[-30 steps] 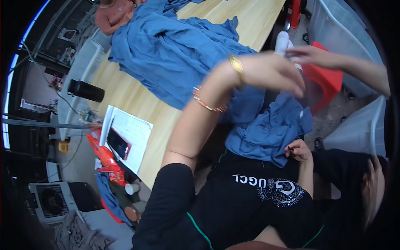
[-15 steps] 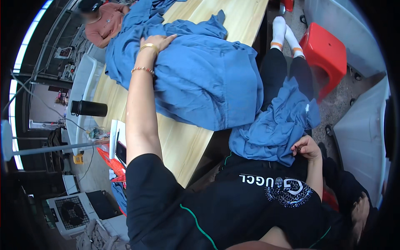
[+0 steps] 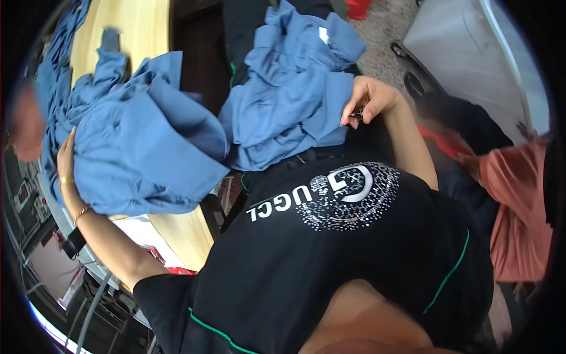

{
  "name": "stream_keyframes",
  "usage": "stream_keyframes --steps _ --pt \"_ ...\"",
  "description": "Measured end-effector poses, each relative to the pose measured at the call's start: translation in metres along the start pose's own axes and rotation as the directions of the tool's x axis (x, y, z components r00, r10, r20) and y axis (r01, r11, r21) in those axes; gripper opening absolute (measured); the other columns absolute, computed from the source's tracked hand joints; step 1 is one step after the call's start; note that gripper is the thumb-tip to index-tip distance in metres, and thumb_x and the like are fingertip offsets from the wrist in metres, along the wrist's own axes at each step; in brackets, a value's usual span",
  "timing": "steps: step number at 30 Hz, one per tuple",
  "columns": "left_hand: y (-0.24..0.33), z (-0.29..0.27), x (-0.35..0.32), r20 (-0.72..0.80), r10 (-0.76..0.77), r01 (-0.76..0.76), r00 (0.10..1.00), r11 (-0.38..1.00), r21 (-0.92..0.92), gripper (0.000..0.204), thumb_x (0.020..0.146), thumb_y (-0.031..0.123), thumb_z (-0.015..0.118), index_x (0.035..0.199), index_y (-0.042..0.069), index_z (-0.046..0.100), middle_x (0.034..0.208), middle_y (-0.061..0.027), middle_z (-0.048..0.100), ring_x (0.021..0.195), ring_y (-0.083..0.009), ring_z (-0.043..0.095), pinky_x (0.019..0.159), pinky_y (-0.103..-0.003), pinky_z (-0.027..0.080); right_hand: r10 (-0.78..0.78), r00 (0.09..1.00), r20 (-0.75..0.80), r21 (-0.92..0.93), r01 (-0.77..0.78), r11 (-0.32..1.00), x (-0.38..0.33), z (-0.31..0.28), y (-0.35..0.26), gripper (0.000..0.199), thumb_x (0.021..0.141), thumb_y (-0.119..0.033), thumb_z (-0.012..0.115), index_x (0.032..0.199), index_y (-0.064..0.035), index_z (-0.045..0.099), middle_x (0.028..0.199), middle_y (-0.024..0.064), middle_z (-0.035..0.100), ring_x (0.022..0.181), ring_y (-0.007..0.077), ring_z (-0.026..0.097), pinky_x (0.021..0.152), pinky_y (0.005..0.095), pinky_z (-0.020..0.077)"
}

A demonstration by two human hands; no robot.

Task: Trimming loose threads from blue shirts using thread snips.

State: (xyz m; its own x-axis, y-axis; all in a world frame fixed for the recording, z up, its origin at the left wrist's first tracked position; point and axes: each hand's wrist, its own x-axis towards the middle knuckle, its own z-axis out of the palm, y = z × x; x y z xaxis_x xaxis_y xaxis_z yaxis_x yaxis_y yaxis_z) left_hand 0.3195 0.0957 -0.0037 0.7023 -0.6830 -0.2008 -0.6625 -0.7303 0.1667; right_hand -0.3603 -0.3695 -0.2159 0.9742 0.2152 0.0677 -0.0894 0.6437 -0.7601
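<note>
Blue cloth [image 3: 132, 138] lies heaped on the counter [image 3: 144, 26] towards ten o'clock, the left hand [image 3: 66, 154] laid open on its nine-o'clock side; the right hand [image 3: 370, 101], near two, pinches a small metal thing [image 3: 357, 114]. Probably soft, light, best lifted by its loose edge.

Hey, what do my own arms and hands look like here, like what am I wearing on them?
Both hands are ungloved. Your left hand has a gold bangle at the wrist and a slimmer bracelet farther up the forearm. Your right hand shows no wrist jewellery. The left sleeve is short and black, near green piping.
</note>
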Motion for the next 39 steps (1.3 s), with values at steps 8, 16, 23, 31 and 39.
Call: stream_keyframes --steps 8,16,23,31,39 --pt "0.33 0.033 -0.026 -0.216 0.393 -0.443 0.894 0.848 -0.291 0.036 0.102 0.013 0.059 0.134 -0.002 0.062 0.135 -0.0079 0.063 0.124 -0.0133 0.056 0.107 -0.028 0.041 -0.174 0.977 0.126 -0.197 0.197 0.961 -0.025 0.026 -0.059 0.044 0.07 -0.021 0.09 0.099 0.0082 0.077 0.088 0.0193 0.073 0.068 0.0212 0.069 0.061 0.0261 0.0537" --pt "0.565 0.257 -0.042 0.233 0.66 -0.583 0.715 0.745 -0.323 0.069 0.084 0.041 0.076 0.137 0.002 0.057 0.123 -0.0227 0.067 0.12 -0.0332 0.063 0.101 -0.037 0.049 -0.448 0.816 0.367 -0.061 0.501 0.863 -0.003 0.031 -0.054 0.042 0.073 -0.022 0.089 0.1 0.0073 0.077 0.088 0.0161 0.07 0.068 0.0166 0.065 0.056 0.0272 0.0491" --pt "0.559 0.208 0.012 0.323 0.599 -0.177 0.733 0.626 -0.759 0.048 0.088 0.012 0.068 0.133 -0.003 0.059 0.121 -0.0126 0.068 0.113 -0.0151 0.062 0.1 -0.029 0.047 -0.491 0.658 0.571 -0.128 0.662 0.738 -0.044 -0.002 -0.09 0.043 0.081 -0.028 0.087 0.105 0.0054 0.075 0.103 0.0171 0.076 0.083 0.0167 0.073 0.077 0.0316 0.0566" --pt "0.442 0.107 0.042 -0.053 0.274 -0.186 0.96 0.486 -0.854 0.042 0.085 0.011 0.069 0.125 -0.002 0.065 0.107 -0.0105 0.071 0.098 -0.0177 0.068 0.092 -0.031 0.051 -0.665 0.477 0.575 0.027 0.801 0.598 -0.048 -0.024 -0.125 0.035 0.084 -0.025 0.083 0.104 0.0027 0.076 0.099 0.0115 0.074 0.088 0.0214 0.072 0.078 0.0334 0.0568" --pt "0.49 0.172 0.021 0.333 0.667 -0.658 0.667 0.737 -0.158 0.027 0.087 0.018 0.07 0.11 0.004 0.072 0.087 -0.0158 0.069 0.079 -0.0256 0.068 0.075 -0.036 0.054 -0.305 0.623 0.721 -0.227 0.627 0.745 -0.029 0.039 -0.144 0.033 0.086 -0.02 0.081 0.108 0.0044 0.075 0.099 0.0145 0.068 0.086 0.023 0.068 0.07 0.0333 0.055"
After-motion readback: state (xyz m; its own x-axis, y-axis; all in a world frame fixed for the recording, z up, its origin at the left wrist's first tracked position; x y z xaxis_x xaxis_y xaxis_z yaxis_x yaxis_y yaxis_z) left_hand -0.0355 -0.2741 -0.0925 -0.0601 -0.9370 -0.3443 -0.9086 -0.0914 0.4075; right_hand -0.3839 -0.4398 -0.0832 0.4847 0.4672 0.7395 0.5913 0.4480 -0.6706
